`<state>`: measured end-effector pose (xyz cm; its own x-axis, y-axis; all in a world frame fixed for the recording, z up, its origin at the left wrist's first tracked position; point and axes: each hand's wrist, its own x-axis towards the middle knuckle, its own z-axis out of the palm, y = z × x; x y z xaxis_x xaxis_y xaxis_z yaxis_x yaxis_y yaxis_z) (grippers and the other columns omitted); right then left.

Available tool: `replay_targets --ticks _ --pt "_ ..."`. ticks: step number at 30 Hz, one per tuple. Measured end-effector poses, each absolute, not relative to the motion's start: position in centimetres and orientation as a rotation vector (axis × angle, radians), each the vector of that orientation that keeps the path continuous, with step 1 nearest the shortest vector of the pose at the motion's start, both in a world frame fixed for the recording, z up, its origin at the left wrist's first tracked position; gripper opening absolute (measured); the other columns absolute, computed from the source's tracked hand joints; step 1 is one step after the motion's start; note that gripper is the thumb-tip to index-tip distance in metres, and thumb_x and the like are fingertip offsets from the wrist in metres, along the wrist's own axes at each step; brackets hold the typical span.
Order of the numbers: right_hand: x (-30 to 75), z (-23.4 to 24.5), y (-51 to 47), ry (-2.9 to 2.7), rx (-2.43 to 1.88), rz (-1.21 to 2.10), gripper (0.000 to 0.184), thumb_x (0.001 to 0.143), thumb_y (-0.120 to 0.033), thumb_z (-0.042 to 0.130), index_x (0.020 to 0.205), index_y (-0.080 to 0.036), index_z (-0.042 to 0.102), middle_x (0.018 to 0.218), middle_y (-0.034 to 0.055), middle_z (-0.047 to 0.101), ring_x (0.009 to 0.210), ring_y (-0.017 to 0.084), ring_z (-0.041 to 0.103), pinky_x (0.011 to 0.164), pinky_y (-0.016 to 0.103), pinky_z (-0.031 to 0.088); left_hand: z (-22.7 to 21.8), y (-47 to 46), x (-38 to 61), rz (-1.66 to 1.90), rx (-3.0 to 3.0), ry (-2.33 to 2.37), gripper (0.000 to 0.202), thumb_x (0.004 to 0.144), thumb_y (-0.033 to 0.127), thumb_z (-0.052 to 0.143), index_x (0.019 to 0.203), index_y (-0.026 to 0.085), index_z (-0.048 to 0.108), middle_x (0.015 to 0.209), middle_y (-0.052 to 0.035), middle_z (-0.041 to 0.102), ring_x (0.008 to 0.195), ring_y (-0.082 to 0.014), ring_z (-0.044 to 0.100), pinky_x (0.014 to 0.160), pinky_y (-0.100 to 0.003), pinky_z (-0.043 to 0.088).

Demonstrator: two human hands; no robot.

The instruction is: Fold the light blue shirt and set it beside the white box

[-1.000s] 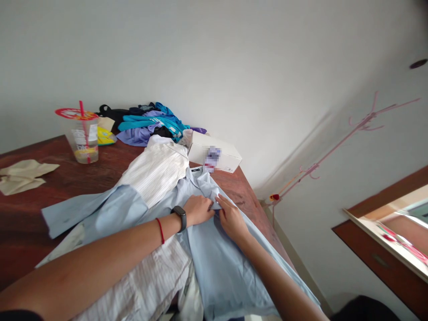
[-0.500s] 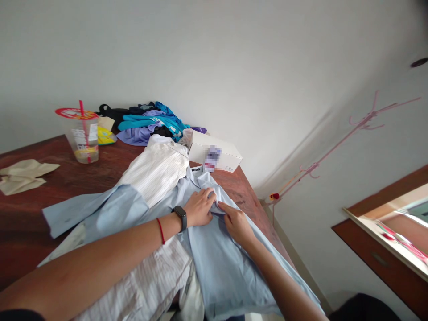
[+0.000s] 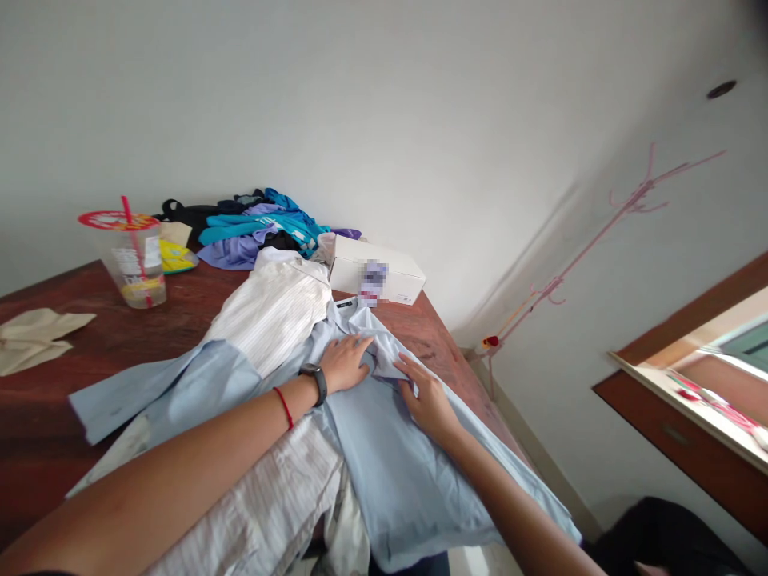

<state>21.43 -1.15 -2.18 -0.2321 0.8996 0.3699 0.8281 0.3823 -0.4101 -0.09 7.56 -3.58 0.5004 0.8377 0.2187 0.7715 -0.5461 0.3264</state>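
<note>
A light blue shirt (image 3: 396,480) with a collar lies spread over the table, its front hem hanging at the near edge. My left hand (image 3: 345,364), with a black band at the wrist, rests on its chest, fingers spread and holding nothing. On the other side of the folded front placket, my right hand (image 3: 427,396) touches the cloth with its fingers apart. Beneath the blue shirt is a white striped shirt (image 3: 273,304), showing at the far left and along the near side.
A white box (image 3: 396,272) stands beyond the collar. Behind sits a heap of blue and purple clothes (image 3: 264,228). On the wooden table (image 3: 186,308) are a plastic cup (image 3: 135,264) with a straw and a beige cloth (image 3: 42,332). A pink coat rack (image 3: 588,240) leans right.
Both hands have loosened from the placket and moved slightly apart, leaving a fold of cloth lying between them. The whole view has shifted a little.
</note>
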Motion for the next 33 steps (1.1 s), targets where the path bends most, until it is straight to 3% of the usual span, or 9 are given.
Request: replay_targets --ticks 3,6,11,15,21,27,30,33 --pt "20.6 -2.4 -1.5 -2.225 -1.448 -0.080 0.055 0.090 -0.014 0.054 0.144 -0.023 0.054 0.156 0.0111 0.046 0.144 0.029 0.043 0.116 0.048 0.040 -3.6 7.9 -0.1 0.565 2.573 1.402 0.052 0.093 0.034 0.053 0.145 0.024 0.050 0.154 -0.0137 0.045 0.136 -0.0322 0.050 0.107 -0.049 0.043" --pt "19.4 -2.4 -1.2 -2.335 -1.397 -0.300 0.060 0.090 -0.005 0.050 0.145 -0.030 0.053 0.157 0.0099 0.044 0.147 0.031 0.036 0.117 0.052 0.036 -3.5 8.0 0.0 0.580 2.565 1.427 0.050 0.094 0.035 0.056 0.143 0.025 0.052 0.153 -0.0131 0.045 0.134 -0.0324 0.051 0.105 -0.048 0.044" --pt "18.1 -2.2 1.0 -2.394 -1.376 -0.390 0.042 0.096 -0.010 0.051 0.130 -0.028 0.066 0.152 0.0121 0.048 0.145 0.033 0.037 0.115 0.055 0.036 -3.4 7.9 -0.1 0.550 2.567 1.396 0.051 0.094 0.032 0.056 0.143 0.020 0.050 0.151 -0.0141 0.048 0.137 -0.0313 0.047 0.107 -0.047 0.043" --pt "18.4 -1.8 1.9 -2.338 -1.373 -0.318 0.035 0.091 -0.007 0.055 0.113 -0.026 0.075 0.140 0.0104 0.058 0.134 0.031 0.048 0.111 0.051 0.042 -3.6 8.0 -0.1 0.558 2.561 1.383 0.053 0.095 0.037 0.056 0.144 0.019 0.048 0.153 -0.0140 0.047 0.140 -0.0315 0.045 0.110 -0.047 0.041" --pt "19.5 -2.1 1.2 -2.092 -1.311 -0.064 0.039 0.088 -0.006 0.056 0.114 -0.028 0.075 0.131 0.0053 0.066 0.121 0.025 0.060 0.108 0.044 0.049 -3.7 8.0 0.1 0.568 2.497 1.435 0.060 0.092 0.037 0.060 0.148 0.020 0.045 0.150 -0.0146 0.050 0.144 -0.0389 0.039 0.115 -0.057 0.032" --pt "19.3 -2.7 0.6 -2.205 -1.211 0.192 0.044 0.090 -0.008 0.053 0.126 -0.026 0.070 0.126 0.0049 0.072 0.115 0.022 0.068 0.104 0.037 0.052 -3.5 8.3 -0.1 0.709 2.481 1.469 0.059 0.090 0.023 0.061 0.148 0.025 0.051 0.138 -0.0162 0.053 0.122 -0.0317 0.060 0.106 -0.044 0.045" --pt "19.0 -2.5 0.0 -2.219 -1.202 0.256 0.042 0.093 -0.016 0.054 0.131 -0.025 0.066 0.126 0.0071 0.072 0.113 0.024 0.069 0.102 0.040 0.053 -3.5 8.6 -0.3 0.776 2.475 1.452 0.057 0.089 0.017 0.061 0.144 0.029 0.057 0.148 -0.0146 0.044 0.124 -0.0302 0.059 0.108 -0.041 0.045" --pt "19.3 -1.8 -0.6 -2.205 -1.097 0.387 0.043 0.096 -0.032 0.058 0.137 -0.022 0.061 0.134 0.0113 0.067 0.124 0.027 0.062 0.107 0.044 0.049 -3.6 8.9 -0.3 0.785 2.487 1.379 0.048 0.091 0.016 0.058 0.136 0.029 0.065 0.153 -0.0120 0.041 0.130 -0.0295 0.055 0.112 -0.042 0.043"
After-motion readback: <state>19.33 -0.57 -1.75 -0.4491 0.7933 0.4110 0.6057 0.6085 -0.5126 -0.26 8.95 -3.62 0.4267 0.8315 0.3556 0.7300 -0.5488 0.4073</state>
